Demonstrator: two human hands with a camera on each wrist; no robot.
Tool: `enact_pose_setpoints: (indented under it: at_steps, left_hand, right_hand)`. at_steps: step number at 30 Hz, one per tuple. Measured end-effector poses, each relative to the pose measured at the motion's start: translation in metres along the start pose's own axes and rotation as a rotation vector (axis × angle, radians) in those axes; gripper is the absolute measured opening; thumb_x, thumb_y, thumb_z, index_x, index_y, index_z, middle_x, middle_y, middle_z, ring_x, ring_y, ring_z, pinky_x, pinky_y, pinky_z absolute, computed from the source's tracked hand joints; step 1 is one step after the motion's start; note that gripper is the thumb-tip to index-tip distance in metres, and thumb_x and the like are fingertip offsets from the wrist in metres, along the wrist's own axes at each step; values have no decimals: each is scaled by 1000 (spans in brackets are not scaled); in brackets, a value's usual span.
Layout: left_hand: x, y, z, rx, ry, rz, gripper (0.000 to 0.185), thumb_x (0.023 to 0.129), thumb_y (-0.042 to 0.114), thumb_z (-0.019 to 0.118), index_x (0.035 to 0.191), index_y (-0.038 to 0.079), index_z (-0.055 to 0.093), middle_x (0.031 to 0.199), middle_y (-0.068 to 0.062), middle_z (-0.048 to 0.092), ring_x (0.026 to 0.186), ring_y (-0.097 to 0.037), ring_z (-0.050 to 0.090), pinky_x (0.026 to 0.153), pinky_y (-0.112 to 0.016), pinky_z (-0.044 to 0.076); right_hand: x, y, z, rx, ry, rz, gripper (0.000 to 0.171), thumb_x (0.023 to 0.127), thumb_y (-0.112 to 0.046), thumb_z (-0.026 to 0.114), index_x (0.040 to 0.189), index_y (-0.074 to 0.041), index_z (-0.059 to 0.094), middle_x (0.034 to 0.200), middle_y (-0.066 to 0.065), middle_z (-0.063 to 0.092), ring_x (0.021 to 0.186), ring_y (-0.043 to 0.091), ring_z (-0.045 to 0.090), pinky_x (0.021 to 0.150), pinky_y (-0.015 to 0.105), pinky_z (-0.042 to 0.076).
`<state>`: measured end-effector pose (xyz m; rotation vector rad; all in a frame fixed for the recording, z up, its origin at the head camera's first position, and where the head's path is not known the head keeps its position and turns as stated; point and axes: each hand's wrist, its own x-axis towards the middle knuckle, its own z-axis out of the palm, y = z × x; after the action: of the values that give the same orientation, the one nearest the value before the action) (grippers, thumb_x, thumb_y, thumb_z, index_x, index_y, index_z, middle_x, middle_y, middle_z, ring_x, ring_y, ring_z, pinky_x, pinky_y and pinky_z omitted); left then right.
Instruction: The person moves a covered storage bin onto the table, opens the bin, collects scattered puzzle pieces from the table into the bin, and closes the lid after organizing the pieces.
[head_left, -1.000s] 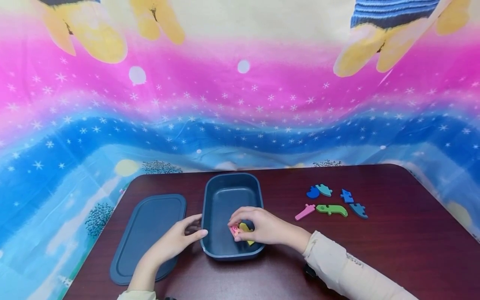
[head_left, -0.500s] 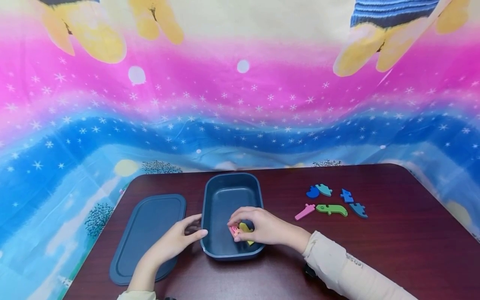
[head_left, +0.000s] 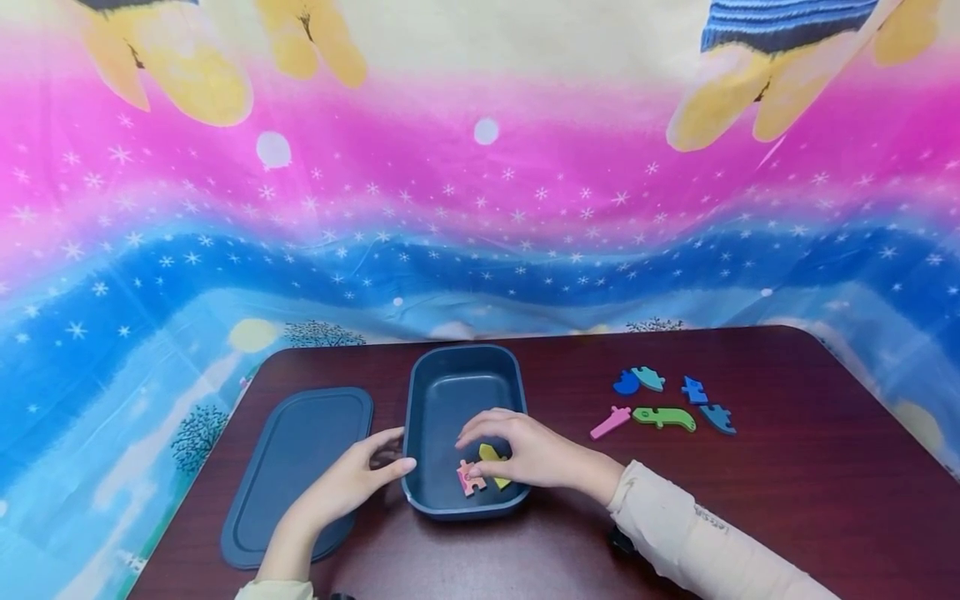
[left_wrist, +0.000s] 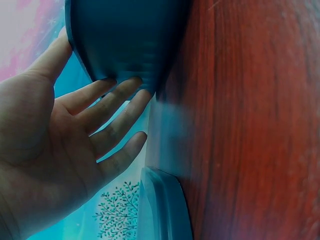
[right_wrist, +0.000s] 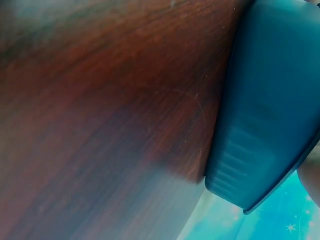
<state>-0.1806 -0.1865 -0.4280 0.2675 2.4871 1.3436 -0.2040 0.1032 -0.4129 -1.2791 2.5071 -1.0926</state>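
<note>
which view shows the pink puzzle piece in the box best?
Head view: the pink puzzle piece lies on the floor of the blue box, beside the right hand. Both wrist views show only the box's outer wall and the table, no piece.

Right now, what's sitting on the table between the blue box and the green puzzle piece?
In the head view, one pink puzzle piece lies between the blue box and the green puzzle piece; otherwise bare table.

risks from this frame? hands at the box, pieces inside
1. The right hand hovers over the pink piece and yellow piece in the box; lifting out could drag one along.
2. The left hand only rests straight fingers against the box wall, so a nudge may slide it.
</note>
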Motion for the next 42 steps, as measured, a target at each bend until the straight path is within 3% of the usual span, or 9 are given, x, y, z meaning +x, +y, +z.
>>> enact_pose_setpoints:
  at_steps: [7, 14, 18, 26, 39, 42]
  left_hand:
    - [1, 1, 0, -19, 0, 8, 65, 96, 33, 67, 147, 1, 43, 134, -18, 57, 119, -34, 58, 94, -50, 50]
    - [0, 1, -2, -26, 14, 14, 67, 94, 31, 69, 148, 1, 43, 134, -17, 57, 119, -33, 58, 94, -47, 50]
    - [-1, 0, -2, -39, 6, 33, 67, 96, 31, 68, 149, 2, 40, 135, -16, 56, 120, -32, 57, 96, -48, 49]
    - [0, -2, -1, -47, -5, 51, 65, 99, 31, 63, 151, 4, 38, 138, -17, 54, 121, -31, 56, 96, -49, 48]
    - [-1, -6, -3, -60, -36, 82, 64, 98, 27, 64, 151, 2, 38, 138, -18, 53, 119, -32, 56, 95, -46, 49]
    - [0, -5, -4, -69, -42, 80, 65, 98, 28, 65, 151, 2, 38, 139, -18, 53, 120, -32, 56, 95, -47, 49]
  right_hand:
    - [-4, -3, -10, 31, 53, -31, 32, 90, -28, 74, 122, -24, 70, 123, -12, 62, 119, 9, 54, 99, 36, 48]
    - [-10, -3, -21, 45, 84, -38, 30, 93, -29, 71, 122, -24, 69, 124, -9, 62, 118, 10, 55, 96, 44, 50]
    - [-17, -5, -29, 34, 106, -34, 29, 93, -29, 71, 122, -25, 69, 124, -9, 61, 118, 11, 55, 95, 42, 51]
    - [-35, -1, -47, 12, 177, 15, 31, 91, -27, 74, 121, -25, 69, 124, -8, 62, 116, 12, 57, 94, 42, 52]
    - [-61, 17, -64, -56, 220, 86, 31, 89, -26, 76, 120, -24, 70, 122, -9, 63, 113, 12, 59, 90, 36, 54]
    - [-68, 20, -67, -37, 216, 104, 32, 89, -21, 76, 120, -25, 69, 122, -6, 62, 114, 16, 58, 82, 32, 57]
